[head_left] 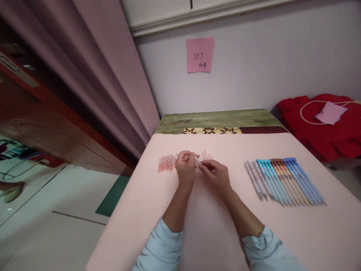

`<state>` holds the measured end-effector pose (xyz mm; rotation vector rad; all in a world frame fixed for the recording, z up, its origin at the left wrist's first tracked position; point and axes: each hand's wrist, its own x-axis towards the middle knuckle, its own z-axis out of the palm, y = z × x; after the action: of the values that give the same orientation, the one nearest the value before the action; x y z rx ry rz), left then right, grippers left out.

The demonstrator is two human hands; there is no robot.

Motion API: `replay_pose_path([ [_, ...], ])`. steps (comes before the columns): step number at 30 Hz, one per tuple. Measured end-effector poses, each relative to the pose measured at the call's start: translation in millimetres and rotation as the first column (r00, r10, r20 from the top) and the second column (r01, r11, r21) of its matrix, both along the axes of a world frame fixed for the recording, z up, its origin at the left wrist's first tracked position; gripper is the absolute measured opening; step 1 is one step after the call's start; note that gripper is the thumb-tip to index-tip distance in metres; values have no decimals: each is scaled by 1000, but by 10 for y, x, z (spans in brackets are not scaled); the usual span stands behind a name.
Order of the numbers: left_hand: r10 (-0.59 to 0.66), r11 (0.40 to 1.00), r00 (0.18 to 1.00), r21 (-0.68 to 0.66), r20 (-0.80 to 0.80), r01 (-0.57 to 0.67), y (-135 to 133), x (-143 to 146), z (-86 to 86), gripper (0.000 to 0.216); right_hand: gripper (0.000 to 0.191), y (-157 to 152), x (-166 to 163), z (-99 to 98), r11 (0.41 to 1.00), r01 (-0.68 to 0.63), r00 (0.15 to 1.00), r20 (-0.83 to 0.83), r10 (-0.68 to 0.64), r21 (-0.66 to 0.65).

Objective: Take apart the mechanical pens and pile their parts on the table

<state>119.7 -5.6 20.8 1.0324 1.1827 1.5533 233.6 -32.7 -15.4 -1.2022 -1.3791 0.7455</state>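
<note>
Over the middle of the pink-covered table, my left hand [186, 165] and my right hand [217, 174] meet, both closed on a slim, whitish pen part [198, 162]. It slants between the fingertips, and its ends are partly hidden. Left of my left hand lies a row of short, clear, patterned tubes [166, 163], pinkish-orange and bluish. Just behind my right hand is a small group of pale, translucent pieces [207, 154], too small to make out. Several pens [284, 184] lie side by side farther right, in grey, light blue, brown-beige and blue groups.
A pink paper note [200, 55] is stuck on the wall behind the table. Red cloth [324, 131] with a pale cord and pink papers lies beyond the right edge. A mauve curtain [113, 56] and a wooden door [56, 109] stand at the left.
</note>
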Motion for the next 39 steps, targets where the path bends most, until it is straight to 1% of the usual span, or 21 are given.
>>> replay_pose_path([
  [4,-75,997,995,-25,-72,74,-60,12,-47,15,22,-2,11,-9,999,38,999,-17,-39,-25],
  [6,-72,997,990,-39,-121,68,-73,-42,-61,16,24,-1,19,-28,997,67,997,-37,-69,-47],
  [8,20,999,985,-28,-170,-25,-59,-193,-65,18,26,6,27,-58,992,108,991,-72,-113,-71],
  [9,97,995,975,-13,-198,-102,-44,-310,-67,18,27,11,31,-75,989,126,987,-92,-134,-81],
  [11,261,965,935,43,-241,-258,-11,-606,-81,17,29,22,39,-107,984,150,979,-123,-161,-93],
  [13,369,928,851,97,-373,-359,5,-927,-123,14,31,29,44,-133,983,159,976,-134,-171,-95],
  [14,411,908,788,130,-459,-398,3,-1070,-155,13,31,31,46,-143,983,159,976,-134,-171,-94],
  [16,452,881,654,189,-607,-434,-15,-1279,-228,13,32,31,50,-160,983,159,977,-128,-170,-87],
  [17,453,878,598,216,-661,-427,-27,-1336,-263,16,33,31,52,-167,984,161,977,-126,-170,-82],
  [19,434,890,512,265,-741,-372,-41,-1364,-318,21,33,28,52,-179,983,165,977,-126,-173,-77],
  [22,379,923,424,301,-823,-241,-28,-1285,-360,27,33,19,47,-182,981,173,975,-128,-184,-91],
  [24,339,940,378,294,-862,-172,-7,-1235,-375,28,31,11,40,-174,980,171,975,-127,-184,-106],
  [25,323,946,363,284,-874,-156,2,-1222,-380,29,31,6,36,-168,979,168,975,-126,-182,-112],
  [27,298,953,352,257,-887,-161,8,-1222,-384,30,31,-5,31,-157,979,164,976,-122,-179,-117],
  [33,335,932,390,242,-857,-270,-27,-1246,-337,31,30,-24,30,-141,978,168,978,-101,-181,-127],
  [39,287,929,410,147,-866,-339,-28,-1217,-298,33,31,-34,21,-105,975,182,976,-100,-195,-131],
])
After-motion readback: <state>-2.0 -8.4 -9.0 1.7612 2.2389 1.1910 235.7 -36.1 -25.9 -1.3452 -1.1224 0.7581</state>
